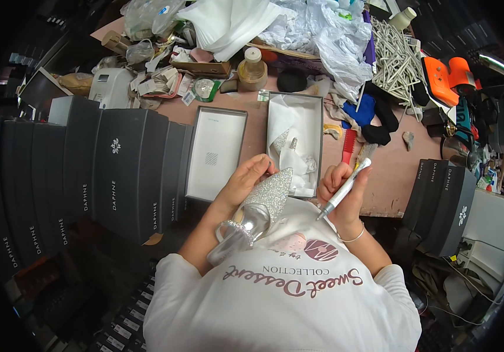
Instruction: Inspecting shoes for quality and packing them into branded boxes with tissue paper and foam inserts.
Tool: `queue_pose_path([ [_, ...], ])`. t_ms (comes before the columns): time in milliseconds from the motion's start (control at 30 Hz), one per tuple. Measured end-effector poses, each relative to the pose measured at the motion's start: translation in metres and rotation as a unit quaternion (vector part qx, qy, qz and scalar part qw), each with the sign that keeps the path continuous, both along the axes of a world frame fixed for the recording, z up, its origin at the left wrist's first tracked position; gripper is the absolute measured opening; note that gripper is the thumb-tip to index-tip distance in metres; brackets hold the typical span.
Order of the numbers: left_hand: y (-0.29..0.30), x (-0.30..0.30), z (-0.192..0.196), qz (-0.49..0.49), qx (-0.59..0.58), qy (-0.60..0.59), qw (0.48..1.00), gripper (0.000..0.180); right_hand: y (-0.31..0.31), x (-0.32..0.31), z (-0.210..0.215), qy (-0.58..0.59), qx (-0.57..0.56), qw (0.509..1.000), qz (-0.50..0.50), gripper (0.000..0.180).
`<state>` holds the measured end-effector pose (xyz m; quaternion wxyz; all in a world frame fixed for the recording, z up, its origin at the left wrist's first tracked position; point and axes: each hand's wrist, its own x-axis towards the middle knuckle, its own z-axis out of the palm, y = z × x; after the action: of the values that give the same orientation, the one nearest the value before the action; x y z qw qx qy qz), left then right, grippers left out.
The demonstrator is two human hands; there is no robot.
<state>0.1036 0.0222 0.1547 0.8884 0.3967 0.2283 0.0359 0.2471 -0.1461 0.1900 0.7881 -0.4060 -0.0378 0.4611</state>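
Note:
My left hand (246,177) is closed around a silver glitter pointed-toe shoe (270,195), held in front of my chest with its toe tilted up and away. The shoe's ankle strap and shiny inside face me. In my right hand (347,190) is a white pen with a grey tip (338,198), gripped with the tip pointing down and left, apart from the shoe. Just beyond my hands lies an uncovered shoe box (321,132) lined with white tissue paper. A second glitter shoe (280,141) lies in it, partly covered by the paper.
Beside the box rests its white-lined lid (216,135). Dark shoe boxes (126,170) stand stacked at the left, with more boxes (442,196) at the right. A red comb (349,145), dark cloths (384,120), a bottle (252,70) and an orange tool (439,81) lie farther back.

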Motion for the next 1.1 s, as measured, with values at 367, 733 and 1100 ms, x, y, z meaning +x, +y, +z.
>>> queue_pose_path([
  [367, -0.001, -0.003, 0.000, 0.003, -0.003, -0.017, 1.000, 0.033, -0.020, -0.026, 0.017, -0.425, -0.081, 0.899, 0.073, 0.025],
  [733, -0.005, -0.004, 0.004, 0.014, 0.027, -0.016, 0.999, 0.036, -0.009, -0.033, 0.027, -0.570, -0.077, 0.815, 0.068, 0.018],
  [1100, -0.005, -0.005, 0.003, 0.012, 0.026, -0.015, 0.999, 0.036, -0.006, -0.032, 0.031, -0.579, -0.082, 0.806, 0.093, 0.017],
])
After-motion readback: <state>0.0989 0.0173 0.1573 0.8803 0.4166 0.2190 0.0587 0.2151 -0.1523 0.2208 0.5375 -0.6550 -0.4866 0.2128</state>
